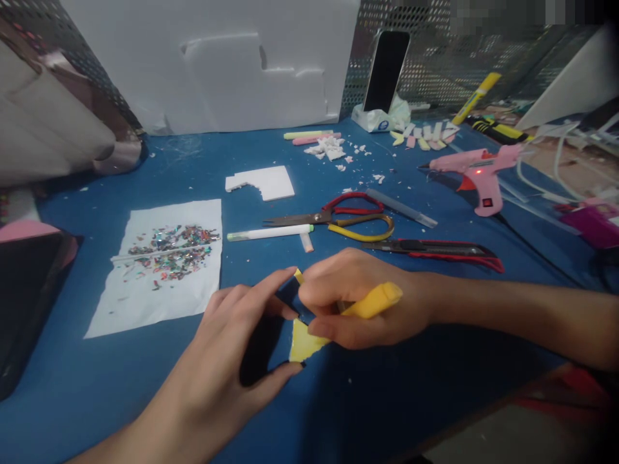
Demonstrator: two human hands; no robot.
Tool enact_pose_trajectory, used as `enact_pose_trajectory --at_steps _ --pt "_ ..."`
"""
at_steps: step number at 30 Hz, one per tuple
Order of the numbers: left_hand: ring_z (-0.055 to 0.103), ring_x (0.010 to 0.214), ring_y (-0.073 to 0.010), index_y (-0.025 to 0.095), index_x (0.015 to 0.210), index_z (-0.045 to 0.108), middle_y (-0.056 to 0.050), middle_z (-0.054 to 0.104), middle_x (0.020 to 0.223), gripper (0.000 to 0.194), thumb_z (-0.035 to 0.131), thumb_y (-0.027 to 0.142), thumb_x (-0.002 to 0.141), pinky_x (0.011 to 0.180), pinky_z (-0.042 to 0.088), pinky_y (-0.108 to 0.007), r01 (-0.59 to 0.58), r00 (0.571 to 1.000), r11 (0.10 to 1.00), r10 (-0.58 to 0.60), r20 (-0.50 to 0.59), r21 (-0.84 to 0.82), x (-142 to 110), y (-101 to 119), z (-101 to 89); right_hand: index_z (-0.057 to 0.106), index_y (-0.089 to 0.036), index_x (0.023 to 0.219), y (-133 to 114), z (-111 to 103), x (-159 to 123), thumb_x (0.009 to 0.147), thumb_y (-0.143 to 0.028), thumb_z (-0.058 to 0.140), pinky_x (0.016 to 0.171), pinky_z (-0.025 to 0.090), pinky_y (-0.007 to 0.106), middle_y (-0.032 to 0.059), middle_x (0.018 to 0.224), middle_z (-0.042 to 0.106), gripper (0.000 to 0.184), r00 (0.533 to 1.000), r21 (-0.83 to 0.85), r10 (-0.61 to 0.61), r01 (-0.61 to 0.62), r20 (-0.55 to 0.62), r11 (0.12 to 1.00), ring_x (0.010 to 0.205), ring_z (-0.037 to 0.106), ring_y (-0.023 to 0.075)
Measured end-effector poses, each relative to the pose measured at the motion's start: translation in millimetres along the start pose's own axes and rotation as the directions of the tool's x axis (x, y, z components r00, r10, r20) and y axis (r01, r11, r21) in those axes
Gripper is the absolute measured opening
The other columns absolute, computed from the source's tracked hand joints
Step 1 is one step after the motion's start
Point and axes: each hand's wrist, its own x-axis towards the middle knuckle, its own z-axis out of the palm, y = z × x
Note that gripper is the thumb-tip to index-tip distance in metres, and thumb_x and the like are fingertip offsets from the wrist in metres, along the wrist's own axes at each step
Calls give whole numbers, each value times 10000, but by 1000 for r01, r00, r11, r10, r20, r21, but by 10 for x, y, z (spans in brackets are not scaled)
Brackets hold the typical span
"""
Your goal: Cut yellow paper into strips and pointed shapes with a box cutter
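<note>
My right hand point(358, 299) is closed around a yellow marker point(374, 301), its blunt end pointing up and right. The marker's tip is hidden behind my fingers. Under that hand lies a small flat yellow piece point(304, 343) with a ragged edge, perhaps foam. My left hand point(242, 328) steadies this piece, thumb at its near edge and fingertips at its far side. Just beyond my hands are scissors point(316, 218) with red and yellow handles, a white pen point(271, 232) with a green end, its small cap point(306, 242) and a red-and-black box cutter point(435, 248).
On the left, white paper point(193, 306) carries colourful glitter flakes, beside a dark tablet-like object point(29, 296). A cut white foam piece point(271, 182) and white scraps point(329, 148) lie farther back. A pink glue gun point(483, 171) with a glowing light stands right; a phone point(387, 71) leans behind.
</note>
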Motion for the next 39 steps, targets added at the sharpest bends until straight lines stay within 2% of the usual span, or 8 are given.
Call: enact_pose_trajectory --at_steps 11,21,39 --pt "527 974 -203 308 1425 251 -2 586 1035 700 616 216 835 887 386 -369 19 1000 1000 -18 16 -25 4 9 11 457 -149 650 -1 12 -5 919 -407 510 567 280 184 -41 623 441 376 1000 34 -15 15 1 999 592 393 61" --pt "533 964 -208 319 1425 242 -8 589 1030 701 612 224 837 873 404 -376 19 1000 1000 -18 13 -19 -12 18 -2 400 -153 604 16 32 0 925 -392 492 560 268 192 -49 581 376 411 999 51 -36 36 4 998 569 342 63" --pt "538 958 -206 311 1423 251 -12 590 1043 698 617 237 833 865 425 -375 22 1000 1000 -22 6 -13 -7 3 5 423 -153 615 41 56 -9 920 -387 502 565 280 191 -50 574 403 393 999 74 -45 43 13 996 572 366 67"
